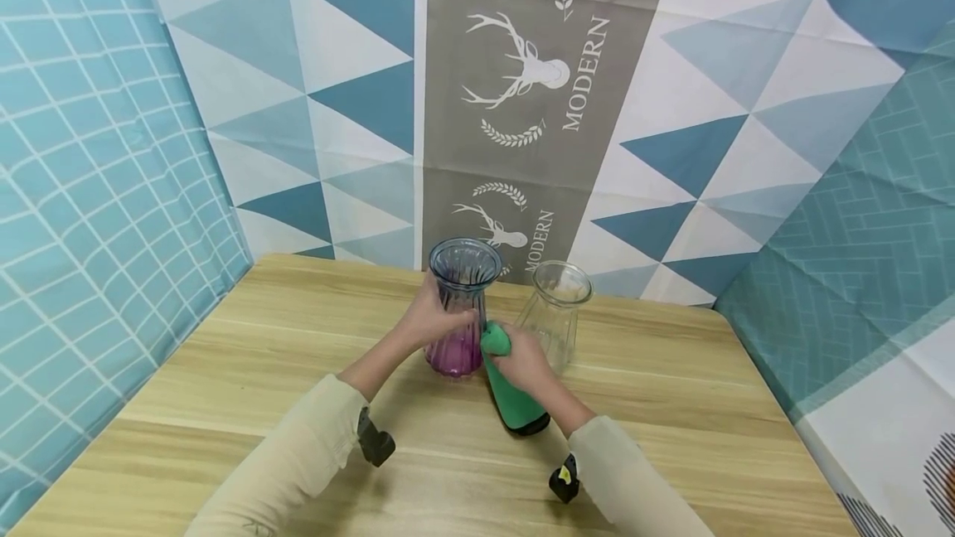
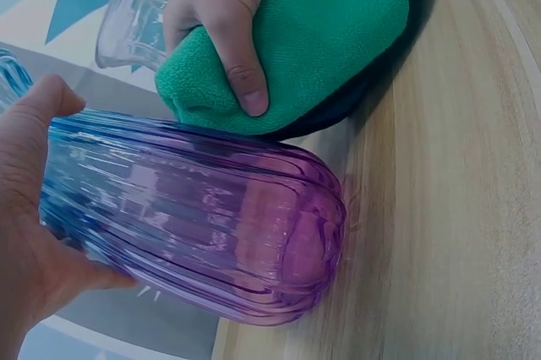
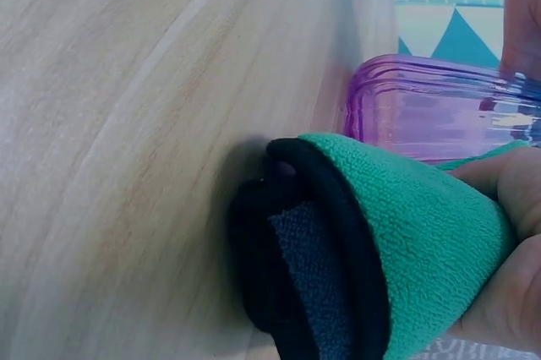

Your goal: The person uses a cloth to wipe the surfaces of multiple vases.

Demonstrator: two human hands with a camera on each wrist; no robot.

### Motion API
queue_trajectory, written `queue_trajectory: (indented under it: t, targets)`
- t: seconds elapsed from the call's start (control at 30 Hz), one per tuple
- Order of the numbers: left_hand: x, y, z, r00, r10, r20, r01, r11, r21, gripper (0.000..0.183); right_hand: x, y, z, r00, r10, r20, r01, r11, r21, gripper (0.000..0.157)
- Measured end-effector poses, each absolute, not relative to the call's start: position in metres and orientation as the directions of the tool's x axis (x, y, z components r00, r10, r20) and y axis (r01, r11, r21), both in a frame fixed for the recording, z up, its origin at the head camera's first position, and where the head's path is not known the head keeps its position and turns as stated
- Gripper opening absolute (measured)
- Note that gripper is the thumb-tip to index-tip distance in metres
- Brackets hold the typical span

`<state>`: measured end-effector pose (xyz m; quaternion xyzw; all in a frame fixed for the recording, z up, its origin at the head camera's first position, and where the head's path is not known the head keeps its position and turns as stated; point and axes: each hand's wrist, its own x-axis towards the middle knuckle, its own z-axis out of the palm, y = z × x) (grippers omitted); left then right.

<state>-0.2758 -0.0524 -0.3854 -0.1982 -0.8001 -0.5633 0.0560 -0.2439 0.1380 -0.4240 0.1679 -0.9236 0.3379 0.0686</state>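
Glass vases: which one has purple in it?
The left vase in the head view, blue-rimmed with a purple base; the other vase is clear, colourless glass.

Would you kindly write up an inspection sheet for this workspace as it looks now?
Surface: light wood-grain table.
Job's things: ribbed blue-to-purple vase; clear glass vase, upright behind the right hand; green cloth with dark edging.
Clutter: nothing seen.
Grippers: left hand grips the blue-to-purple vase; right hand holds the green cloth.
Cables: nothing seen.
Surroundings: triangle-patterned backdrop with deer heads and "MODERN"; blue grid sheet at left.
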Motion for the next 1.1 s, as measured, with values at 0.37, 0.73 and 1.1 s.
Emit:
queue_trajectory:
  t: [0.37, 0.73, 1.1]
  targets:
    - [-0.274, -0.054, -0.385, -0.929, 0.220, 0.296, 0.354, 0.309, 0.883, 0.098, -0.241, 0.136, -0.410, -0.952, -0.198, 0.235, -0.307, 0.645, -0.700, 0.053]
    - [-0.272, -0.055, -0.384, -0.915, 0.221, 0.337, 0.395, 0.333, 0.856, 0.089, -0.247, 0.133, -0.381, -0.945, -0.137, 0.296, -0.321, 0.566, -0.759, 0.051]
    - [-0.273, -0.056, -0.381, -0.911, 0.236, 0.338, 0.404, 0.343, 0.848, 0.084, -0.248, 0.130, -0.366, -0.926, -0.091, 0.367, -0.353, 0.554, -0.754, 0.055]
